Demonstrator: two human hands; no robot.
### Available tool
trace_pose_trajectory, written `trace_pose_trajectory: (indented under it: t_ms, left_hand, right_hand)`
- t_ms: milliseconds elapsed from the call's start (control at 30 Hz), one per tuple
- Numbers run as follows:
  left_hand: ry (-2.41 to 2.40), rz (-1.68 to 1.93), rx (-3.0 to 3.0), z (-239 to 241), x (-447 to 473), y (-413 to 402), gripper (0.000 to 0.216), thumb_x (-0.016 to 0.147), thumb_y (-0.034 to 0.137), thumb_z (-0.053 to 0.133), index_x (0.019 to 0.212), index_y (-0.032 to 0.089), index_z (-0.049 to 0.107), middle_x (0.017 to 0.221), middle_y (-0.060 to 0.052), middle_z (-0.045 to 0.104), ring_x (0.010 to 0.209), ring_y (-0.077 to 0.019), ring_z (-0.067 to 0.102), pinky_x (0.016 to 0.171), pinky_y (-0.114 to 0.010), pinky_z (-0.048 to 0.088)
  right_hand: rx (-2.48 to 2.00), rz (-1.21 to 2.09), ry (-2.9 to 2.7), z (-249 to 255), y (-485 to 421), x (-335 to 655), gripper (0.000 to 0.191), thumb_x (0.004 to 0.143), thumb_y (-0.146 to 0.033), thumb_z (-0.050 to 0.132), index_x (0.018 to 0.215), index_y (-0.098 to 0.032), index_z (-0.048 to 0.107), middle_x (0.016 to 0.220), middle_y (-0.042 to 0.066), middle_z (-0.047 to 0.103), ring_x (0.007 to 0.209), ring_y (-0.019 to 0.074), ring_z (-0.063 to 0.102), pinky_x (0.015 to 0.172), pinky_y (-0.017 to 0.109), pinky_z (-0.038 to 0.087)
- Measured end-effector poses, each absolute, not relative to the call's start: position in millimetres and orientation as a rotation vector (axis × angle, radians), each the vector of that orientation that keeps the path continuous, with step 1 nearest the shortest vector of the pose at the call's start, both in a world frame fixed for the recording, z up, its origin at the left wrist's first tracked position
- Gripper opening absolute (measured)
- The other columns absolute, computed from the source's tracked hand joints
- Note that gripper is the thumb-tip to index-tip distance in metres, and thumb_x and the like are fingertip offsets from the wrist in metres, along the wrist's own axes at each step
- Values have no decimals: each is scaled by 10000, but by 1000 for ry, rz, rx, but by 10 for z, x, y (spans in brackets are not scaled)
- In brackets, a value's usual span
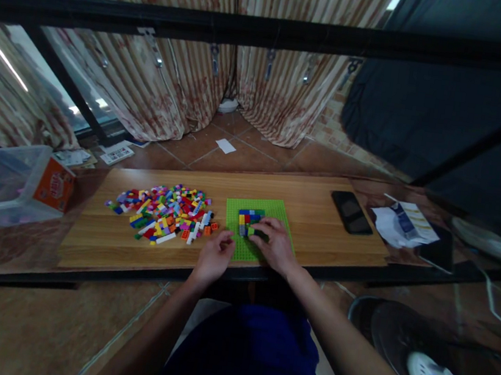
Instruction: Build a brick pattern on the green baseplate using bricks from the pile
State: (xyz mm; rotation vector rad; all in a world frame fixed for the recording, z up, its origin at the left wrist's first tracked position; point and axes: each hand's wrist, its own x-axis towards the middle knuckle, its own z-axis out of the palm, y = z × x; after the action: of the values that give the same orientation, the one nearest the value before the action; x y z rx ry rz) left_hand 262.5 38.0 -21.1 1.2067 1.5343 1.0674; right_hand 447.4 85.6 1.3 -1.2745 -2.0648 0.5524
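A bright green baseplate (235, 206) lies on the wooden board, with a cluster of yellow, grey, red and blue bricks (243, 219) built on it. My right hand (275, 241) reaches over the plate from the right. Its thumb and fingers close on a light green brick (251, 231) at the near side of the cluster; the fingers hide part of the build. By the plate's near left edge is my left hand (215, 258), its fingers loosely curled with a gap between thumb and forefinger. No brick shows in that gap.
Loose coloured bricks (173, 211) lie heaped at the board's left (96, 241). A clear plastic bin (2, 182) stands farther left. To the right are a black phone (351, 212) and crumpled paper (405, 226). A dark metal bar (271, 33) crosses beyond the board.
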Motion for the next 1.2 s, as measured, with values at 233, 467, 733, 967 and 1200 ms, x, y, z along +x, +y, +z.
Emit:
trace_pose_trajectory:
  t_ms: [233,467,733,967,1200]
  left_hand:
    - [1486,1062,1237,-301,2563,372,306,779,206,612,1081,182,654,866,-39,672,748,-155,639,691,-283,521]
    - [1461,1051,1214,-318,2555,370,304,774,220,613,1072,178,657,840,-32,663,694,-141,631,655,-271,521]
    - [1444,1049,1224,-283,2552,372,292,770,219,609,1055,176,658,832,-25,662,675,-134,626,647,-262,520]
    - [1483,1047,1271,-292,2567,362,283,797,239,613,1071,185,656,821,-27,666,708,-152,633,706,-290,527]
    - [1752,820,1862,-23,2686,394,400,885,216,514,1280,194,568,1150,-109,607,997,-225,605,939,-394,485]
  right_hand:
    - [-1356,478,-2071,-147,1065,4420,223,825,-349,696,1032,-293,756,1253,97,584,1182,296,490,979,477,410]
    - [-1398,500,-2077,-170,1133,4428,227,825,-366,692,1028,-290,761,1281,102,573,1195,304,485,980,498,406]
    - [-1385,510,-2147,-159,1176,4427,225,822,-358,693,1033,-310,755,1315,92,564,1233,311,475,1006,525,390]
    - [-1344,566,-2065,-167,1184,4467,300,786,-328,714,1083,-284,727,1299,92,582,1235,287,501,1039,508,385]
    - [-1448,647,-1745,-172,1193,4516,179,840,-268,587,932,-193,721,1048,109,672,1033,232,607,970,424,455]
